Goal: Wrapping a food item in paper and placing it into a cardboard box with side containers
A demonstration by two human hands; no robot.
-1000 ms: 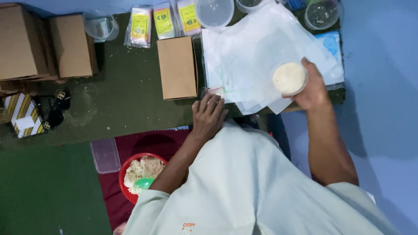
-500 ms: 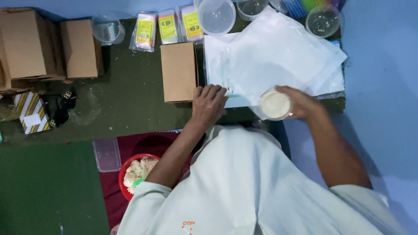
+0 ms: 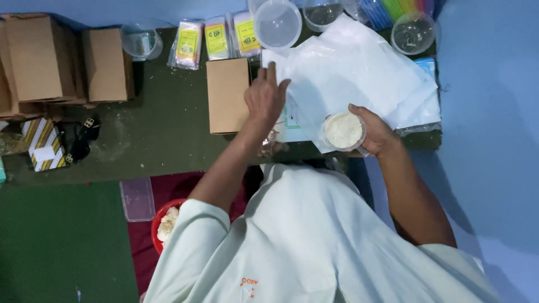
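Two hands are at work in the head view, the only view I have. My right hand [image 3: 377,133] is closed around a small round clear tub of white crumbly food [image 3: 343,131], holding it upright at the near edge of the green table [image 3: 168,129], just over the lower corner of the stack of white plastic bags [image 3: 359,73]. My left hand [image 3: 265,98] lies open and flat, fingers stretched forward, fingertips on the left edge of that stack, gripping nothing.

Just left of the left hand a plain brown cardboard box [image 3: 227,95] lies on the table; two more brown boxes [image 3: 62,59] sit well apart at the far left. Along the back edge I see three small yellow-labelled packets [image 3: 216,38], an empty clear round container [image 3: 277,25] beside them, and another clear container [image 3: 414,32] at the right. Below the table edge a red bowl [image 3: 164,221] of the same white food rests on a maroon cloth, with a clear lid [image 3: 137,197] next to it.

I judge the step in hand to be picking a single bag off the stack while the filled tub waits. The next move calls for pinching only the top sheet, since thin bags cling together, and keeping the tub level.
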